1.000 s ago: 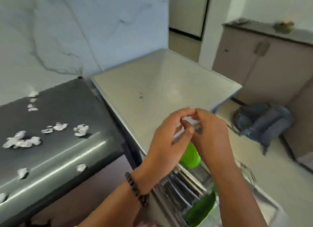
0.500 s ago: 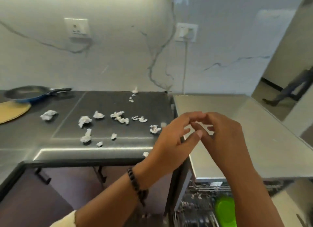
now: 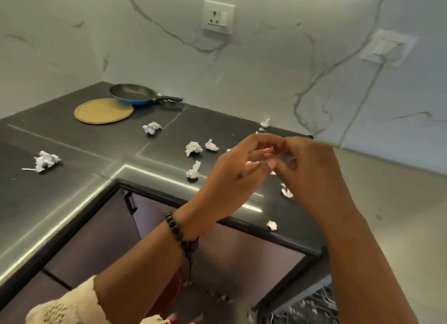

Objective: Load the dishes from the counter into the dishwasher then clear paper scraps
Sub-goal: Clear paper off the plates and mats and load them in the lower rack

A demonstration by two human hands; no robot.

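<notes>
At the bottom right corner, part of the wire dishwasher rack is seen below the counter edge. Nearer the middle, the left hand, with a dark beaded bracelet on its wrist and a cream knitted sleeve lower down, is held up in front of the counter, fingertip to fingertip with the right hand. The fingers of both hands are curled and meet in the air; whether anything is pinched between them cannot be told, as that spot is blurred. Behind the hands, crumpled white paper scraps are scattered over the dark polished stone counter, with one larger scrap lying well apart on the left. Farther back, a round tan woven mat is laid flat, and a blue frying pan with a black handle is set just behind it, near the white marble wall. A white wall socket is mounted above.
</notes>
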